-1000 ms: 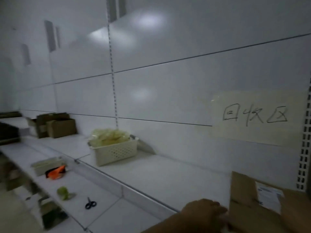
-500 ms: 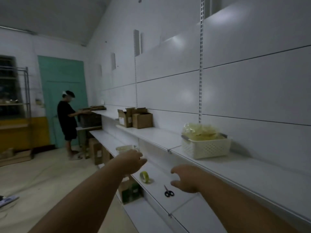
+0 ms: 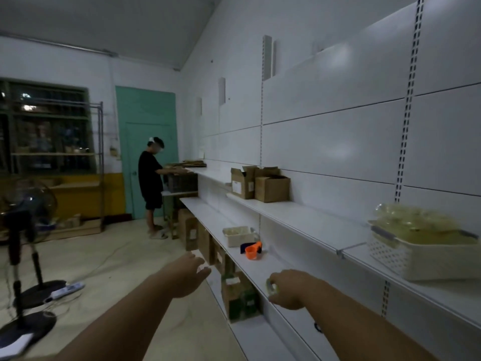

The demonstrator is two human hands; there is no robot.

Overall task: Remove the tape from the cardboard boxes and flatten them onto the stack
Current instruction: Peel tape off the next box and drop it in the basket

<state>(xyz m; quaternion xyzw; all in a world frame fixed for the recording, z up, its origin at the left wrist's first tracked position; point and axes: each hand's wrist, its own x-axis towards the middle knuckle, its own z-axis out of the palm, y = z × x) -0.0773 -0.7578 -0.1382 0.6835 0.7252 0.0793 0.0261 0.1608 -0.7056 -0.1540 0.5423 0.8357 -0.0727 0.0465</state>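
Observation:
Two brown cardboard boxes [image 3: 260, 183] stand on the upper white shelf [image 3: 307, 220], one with its flaps open, well ahead of both hands. More boxes [image 3: 239, 295] sit under the lower shelf [image 3: 263, 267]. My left hand [image 3: 187, 274] reaches forward in the air off the shelf edge, fingers spread, holding nothing. My right hand [image 3: 291, 290] hovers over the lower shelf, fingers curled. A yellowish tape roll [image 3: 270, 285] shows in the gap between its thumb and fingers; whether they touch is unclear. Flattened cardboard [image 3: 194, 162] lies at the shelf's far end.
A white basket of crumpled tape [image 3: 426, 251] sits on the upper shelf at right. A small basket [image 3: 238, 235] and an orange tape dispenser [image 3: 252, 250] rest on the lower shelf. A person [image 3: 151, 183] works at the far end. Standing fans [image 3: 26, 230] and a power strip [image 3: 67, 290] occupy the floor at left.
The view swung left from the labelled wall and a box to look along the shelves. Both arms came forward, and my right hand now sits at the tape roll.

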